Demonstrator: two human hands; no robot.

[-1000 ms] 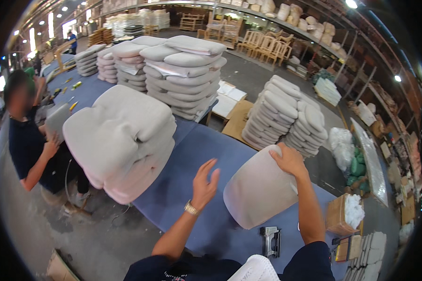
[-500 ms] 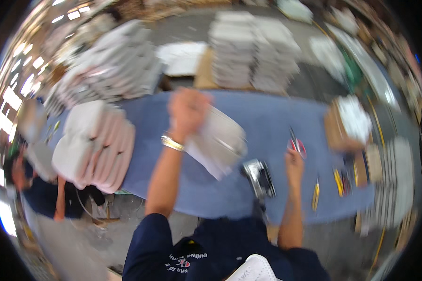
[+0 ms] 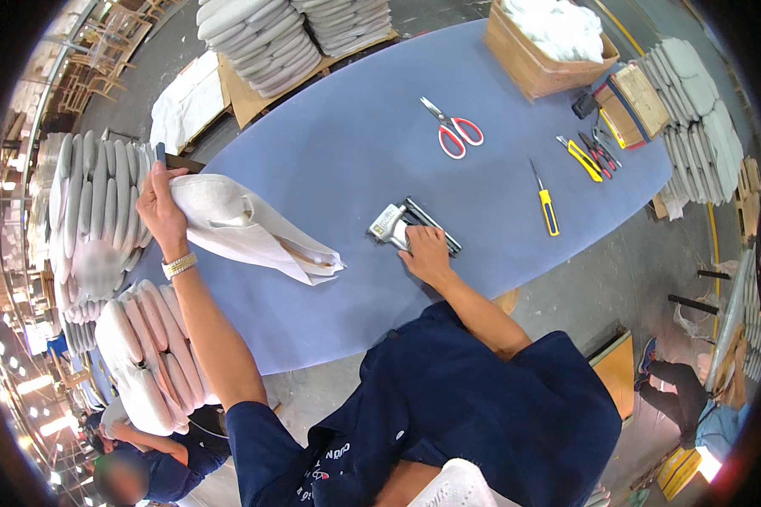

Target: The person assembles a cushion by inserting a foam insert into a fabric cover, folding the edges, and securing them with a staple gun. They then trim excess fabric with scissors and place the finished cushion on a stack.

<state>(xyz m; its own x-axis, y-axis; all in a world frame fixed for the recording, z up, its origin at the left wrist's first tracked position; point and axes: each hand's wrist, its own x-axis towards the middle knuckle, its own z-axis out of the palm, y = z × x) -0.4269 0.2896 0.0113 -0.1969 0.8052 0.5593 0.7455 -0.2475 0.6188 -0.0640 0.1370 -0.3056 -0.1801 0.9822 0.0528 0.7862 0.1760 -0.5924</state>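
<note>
At the left of the table my left hand (image 3: 162,207) grips the end of a light grey fabric-covered cushion (image 3: 220,203), which is tilted on its side. Loose white cloth and a brownish strip show at the cushion's near end. Close to the middle, my right hand (image 3: 429,255) has its fingers closed around the handle of a silver and black staple gun (image 3: 389,226), which lies on the table. Beyond it rest red-handled scissors (image 3: 452,135), with no hand on them.
A yellow screwdriver (image 3: 548,207), a yellow utility knife (image 3: 585,160) and red-handled pliers (image 3: 599,154) lie rightward on the blue table (image 3: 338,127). A carton (image 3: 528,63) holds white stuffing. Cushion stacks (image 3: 148,355) stand around, and a co-worker (image 3: 161,448) is at lower left.
The view has turned. My right hand has gone from beside the scissors to the staple gun and closed on it. My left hand has shifted with the cushion, now tilted, toward the table's left end.
</note>
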